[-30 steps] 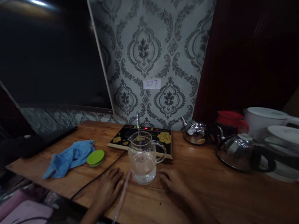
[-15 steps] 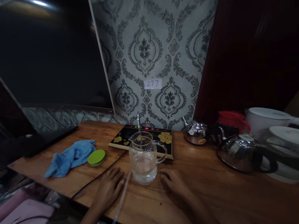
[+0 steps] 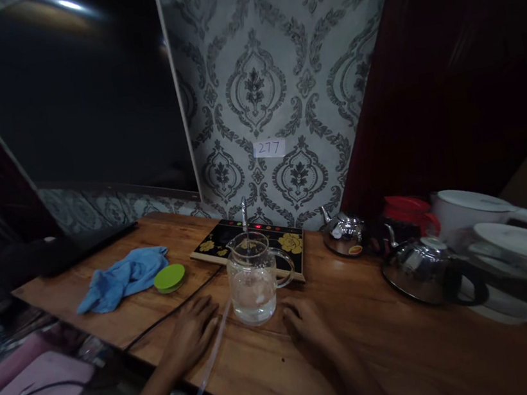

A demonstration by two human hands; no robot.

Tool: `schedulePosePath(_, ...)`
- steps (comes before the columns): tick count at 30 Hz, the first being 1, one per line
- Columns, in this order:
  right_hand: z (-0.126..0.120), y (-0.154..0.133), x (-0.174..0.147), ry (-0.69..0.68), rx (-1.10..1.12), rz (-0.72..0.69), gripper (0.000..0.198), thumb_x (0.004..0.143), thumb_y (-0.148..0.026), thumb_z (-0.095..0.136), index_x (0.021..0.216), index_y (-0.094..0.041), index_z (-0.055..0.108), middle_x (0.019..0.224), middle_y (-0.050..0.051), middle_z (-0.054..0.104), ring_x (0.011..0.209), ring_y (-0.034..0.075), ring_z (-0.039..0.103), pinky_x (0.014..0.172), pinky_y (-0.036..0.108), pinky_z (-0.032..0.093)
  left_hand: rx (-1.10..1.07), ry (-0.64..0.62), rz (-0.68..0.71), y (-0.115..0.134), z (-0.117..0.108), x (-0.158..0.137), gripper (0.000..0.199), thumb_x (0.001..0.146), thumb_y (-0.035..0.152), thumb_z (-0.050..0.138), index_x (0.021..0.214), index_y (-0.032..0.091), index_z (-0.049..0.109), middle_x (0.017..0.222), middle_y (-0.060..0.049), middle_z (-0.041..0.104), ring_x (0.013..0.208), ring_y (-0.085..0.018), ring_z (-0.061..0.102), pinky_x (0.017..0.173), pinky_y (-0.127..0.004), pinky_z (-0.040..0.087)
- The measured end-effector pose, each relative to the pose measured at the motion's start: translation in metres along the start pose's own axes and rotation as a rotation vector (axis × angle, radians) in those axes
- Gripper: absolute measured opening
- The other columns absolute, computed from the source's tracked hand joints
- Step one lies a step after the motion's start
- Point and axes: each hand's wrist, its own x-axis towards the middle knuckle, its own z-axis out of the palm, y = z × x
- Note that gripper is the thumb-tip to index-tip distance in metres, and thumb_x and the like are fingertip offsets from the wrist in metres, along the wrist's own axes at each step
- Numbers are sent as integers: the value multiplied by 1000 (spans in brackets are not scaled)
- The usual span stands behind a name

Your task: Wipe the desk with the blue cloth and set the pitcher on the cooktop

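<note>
A clear glass pitcher (image 3: 254, 297) with a side handle, partly filled with water, stands on the wooden table in front of the black induction cooker. Over its mouth hangs a thin chrome spout (image 3: 245, 211). My left hand (image 3: 194, 329) lies flat on the table to the pitcher's left, fingers apart and holding nothing. To the right of the pitcher rests my right hand (image 3: 309, 322), its fingers loosely bent and also free of any object. Neither hand touches the glass. Between my left hand and the pitcher runs a clear plastic tube (image 3: 214, 351).
Behind the pitcher lies the cooker (image 3: 212, 238) with lit red digits. A blue cloth (image 3: 123, 279) and a green lid (image 3: 170, 277) are at the left. On the right stand metal kettles (image 3: 418, 268), a red pitcher (image 3: 407, 209) and white-lidded jugs (image 3: 526, 244). A black cable (image 3: 171, 309) crosses the table.
</note>
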Motion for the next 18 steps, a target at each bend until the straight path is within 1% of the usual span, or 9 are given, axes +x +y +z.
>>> schedulePosePath(3, 0, 1, 0, 1, -11, 0, 27, 82, -17, 42, 81, -17, 69, 82, 6, 69, 78, 20, 62, 70, 25, 43, -11, -1, -4, 0, 1, -1, 39, 94, 42, 44, 115, 22, 69, 121, -10, 68, 115, -28, 60, 99, -47, 48)
schedulePosePath(8, -1, -1, 0, -4, -2, -11, 24, 81, -17, 43, 77, -16, 67, 81, 7, 69, 77, 19, 61, 70, 25, 41, -47, 12, -19, -1, 2, -1, 39, 94, 43, 44, 113, 22, 70, 120, -10, 68, 115, -28, 61, 100, -48, 48)
schedulePosePath(15, 1, 1, 1, -8, 28, -4, 25, 81, -16, 42, 76, -17, 66, 80, 6, 68, 76, 19, 61, 71, 25, 41, -41, 20, -10, 0, 1, 0, 39, 94, 43, 43, 112, 23, 70, 120, -10, 69, 114, -28, 61, 99, -47, 49)
schedulePosePath(18, 2, 1, 0, -1, 34, 1, 26, 82, -16, 42, 79, -17, 67, 81, 6, 68, 77, 19, 61, 70, 25, 41, -32, 11, -14, 0, 1, 0, 39, 94, 43, 44, 113, 22, 70, 120, -10, 69, 115, -28, 60, 98, -47, 50)
